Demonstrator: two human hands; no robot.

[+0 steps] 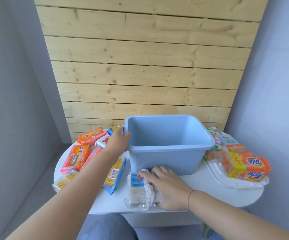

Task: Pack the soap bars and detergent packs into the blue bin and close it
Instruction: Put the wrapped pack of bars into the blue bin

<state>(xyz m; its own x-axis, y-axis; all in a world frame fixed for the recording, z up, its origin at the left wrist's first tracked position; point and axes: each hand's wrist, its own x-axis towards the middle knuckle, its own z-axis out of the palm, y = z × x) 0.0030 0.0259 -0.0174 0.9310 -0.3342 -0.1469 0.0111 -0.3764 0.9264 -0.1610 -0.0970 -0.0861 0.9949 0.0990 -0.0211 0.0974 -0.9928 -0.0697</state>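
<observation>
Pale pine slats back a small round white table (200,193) where packing is just starting.

An empty blue plastic bin (166,158) sits mid-table, steadied at its left rim by the left hand (118,140); just in front, the right hand (168,187) presses down on a clear-wrapped white soap pack (136,191), likely to lift it. Orange soap bars (76,157) crowd the bin's left, Tide detergent packs (249,168) its right, near the table edge.

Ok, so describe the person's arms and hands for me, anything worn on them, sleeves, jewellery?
Both forearms are bare, with no sleeves in view. The right hand has a thin ring on one finger and a slim red string bracelet around the wrist. The left hand shows no ring, band or watch. No gloves on either.
</observation>
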